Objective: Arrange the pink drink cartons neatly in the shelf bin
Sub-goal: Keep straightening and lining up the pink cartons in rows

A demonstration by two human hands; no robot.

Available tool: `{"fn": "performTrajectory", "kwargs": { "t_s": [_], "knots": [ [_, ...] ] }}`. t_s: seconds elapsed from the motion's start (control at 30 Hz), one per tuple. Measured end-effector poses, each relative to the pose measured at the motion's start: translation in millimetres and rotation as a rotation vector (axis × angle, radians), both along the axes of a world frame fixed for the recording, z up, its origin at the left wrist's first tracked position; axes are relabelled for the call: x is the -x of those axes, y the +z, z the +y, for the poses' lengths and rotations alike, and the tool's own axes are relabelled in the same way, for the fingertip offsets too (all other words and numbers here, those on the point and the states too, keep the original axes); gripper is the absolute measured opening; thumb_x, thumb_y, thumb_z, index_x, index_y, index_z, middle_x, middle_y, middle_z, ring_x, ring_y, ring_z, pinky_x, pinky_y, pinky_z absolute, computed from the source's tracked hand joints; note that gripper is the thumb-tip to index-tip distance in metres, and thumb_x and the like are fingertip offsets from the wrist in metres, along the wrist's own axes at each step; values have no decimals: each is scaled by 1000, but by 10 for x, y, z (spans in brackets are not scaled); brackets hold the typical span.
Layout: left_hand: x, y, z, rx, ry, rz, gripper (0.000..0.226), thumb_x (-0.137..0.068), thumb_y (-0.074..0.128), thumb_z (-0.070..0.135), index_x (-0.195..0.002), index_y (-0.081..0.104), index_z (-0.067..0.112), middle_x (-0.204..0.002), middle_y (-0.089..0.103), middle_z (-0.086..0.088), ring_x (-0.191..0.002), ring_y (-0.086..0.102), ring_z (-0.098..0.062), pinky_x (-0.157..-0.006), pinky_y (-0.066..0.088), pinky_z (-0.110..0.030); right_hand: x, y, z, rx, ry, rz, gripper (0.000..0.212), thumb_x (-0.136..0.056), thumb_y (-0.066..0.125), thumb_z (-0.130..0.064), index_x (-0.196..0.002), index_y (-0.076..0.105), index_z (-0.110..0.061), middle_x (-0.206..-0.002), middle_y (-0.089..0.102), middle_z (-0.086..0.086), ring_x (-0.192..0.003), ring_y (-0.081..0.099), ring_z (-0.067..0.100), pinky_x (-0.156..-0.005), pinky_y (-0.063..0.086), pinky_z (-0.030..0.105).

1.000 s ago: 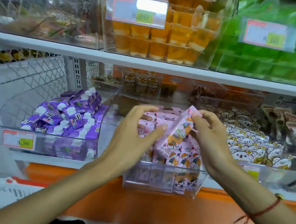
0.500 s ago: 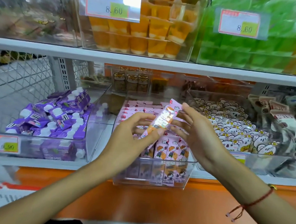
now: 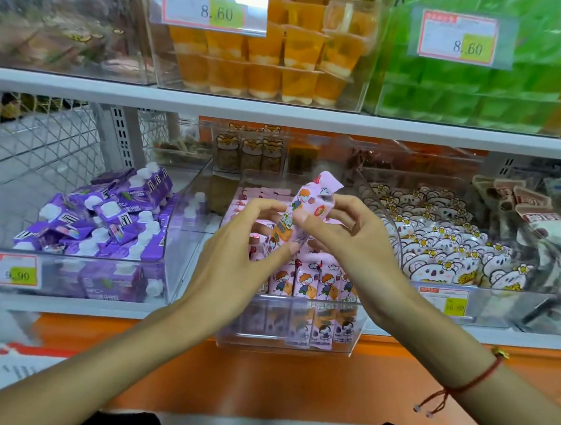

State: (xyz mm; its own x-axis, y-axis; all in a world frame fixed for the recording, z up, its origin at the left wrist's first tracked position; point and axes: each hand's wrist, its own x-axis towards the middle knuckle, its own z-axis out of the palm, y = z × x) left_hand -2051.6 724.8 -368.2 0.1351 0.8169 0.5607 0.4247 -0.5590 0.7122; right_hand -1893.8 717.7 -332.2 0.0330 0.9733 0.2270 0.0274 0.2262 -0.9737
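Both hands hold one pink drink carton (image 3: 309, 202) with cartoon print, tilted above the clear shelf bin (image 3: 285, 341). My left hand (image 3: 237, 259) pinches its lower end with thumb and fingers. My right hand (image 3: 346, 241) grips its upper part near the folded top. Inside the bin, several pink cartons (image 3: 311, 282) stand upright in a front row, and more lie flat toward the back (image 3: 264, 193). My hands hide the middle of the bin.
A bin of purple capped cartons (image 3: 110, 216) stands left, a bin of koala-print packs (image 3: 440, 243) right. Above the white shelf board (image 3: 278, 110) are orange jelly cups (image 3: 264, 62) and green packs (image 3: 474, 92). An orange panel (image 3: 264, 380) runs below.
The carton has been lifted and turned more upright over the bin, its top now pointing up and right. Both hands have stayed on it, and the camera has moved closer.
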Motion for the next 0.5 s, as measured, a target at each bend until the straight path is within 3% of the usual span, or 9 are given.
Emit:
{"fn": "performTrajectory", "kwargs": {
  "t_s": [0.1, 0.17, 0.3, 0.43, 0.5],
  "knots": [
    [-11, 5, 9, 89, -83, -105, 34, -85, 69, 37, -111, 48, 43, -108, 62, 25, -94, 62, -1, -85, 50, -29, -45, 34, 14, 4, 97, -12, 37, -84, 68, -23, -120, 59, -18, -110, 69, -4, -100, 66, 7, -86, 54, 21],
    [-12, 4, 14, 126, -128, -125, 29, -87, 66, 34, -108, 47, 42, -111, 64, 24, -100, 62, 0, -88, 47, -26, -66, 43, 12, 2, 148, -37, 33, -88, 63, -21, -121, 61, -18, -113, 70, -4, -104, 65, 5, -89, 52, 20],
    [-7, -9, 13, 103, -101, -62, 26, -89, 64, 33, -110, 50, 42, -117, 60, 29, -115, 53, 6, -97, 46, -33, -40, 10, -12, -90, 41, -114, 26, -86, 68, -16, -112, 66, -17, -106, 71, -4, -96, 67, 6, -88, 54, 23],
    [-29, 43, -16, 33, -24, -95, 33, -79, 73, 42, -107, 54, 41, -107, 61, 27, -103, 57, 3, -82, 51, -26, -14, -21, -31, -200, -30, -146, 23, -80, 75, -19, -101, 68, -23, -97, 72, -9, -88, 68, 5, -74, 53, 15],
    [-46, 84, -31, 64, -42, -158, 29, -80, 74, 38, -103, 57, 40, -102, 64, 22, -95, 61, -1, -77, 52, -23, -12, -23, -28, -220, -58, -157, 23, -78, 76, -24, -98, 67, -25, -95, 72, -10, -88, 68, 5, -74, 53, 16]
  ]
}}
